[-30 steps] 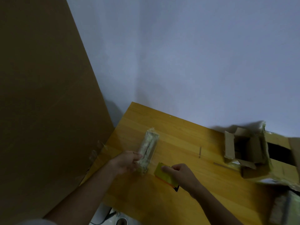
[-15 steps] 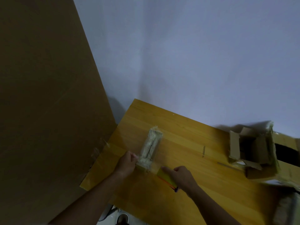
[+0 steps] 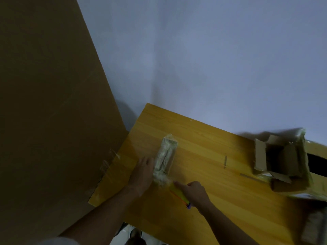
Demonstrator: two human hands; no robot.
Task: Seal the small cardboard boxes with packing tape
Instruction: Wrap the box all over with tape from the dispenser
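Note:
A small narrow box [image 3: 166,159], wrapped all over in shiny clear tape, lies on the wooden table [image 3: 203,138] near its left end. My left hand [image 3: 143,171] rests flat against the box's left side with the fingers straight. My right hand [image 3: 193,193] grips a yellow tape dispenser [image 3: 178,192] with orange and purple parts, its tip touching the near end of the box. A strip of clear tape seems to run from the dispenser onto the box.
An open cardboard box [image 3: 281,160] with raised flaps and tape remnants sits at the table's right end, on a larger carton [image 3: 316,151]. Another taped bundle [image 3: 316,228] shows at the lower right edge. A big brown board [image 3: 49,103] leans at the left. The white wall is behind.
My left hand has slid from the box's near end up along its left side and flattened. The dispenser in my right hand has moved up to the box's near end. The view shifted.

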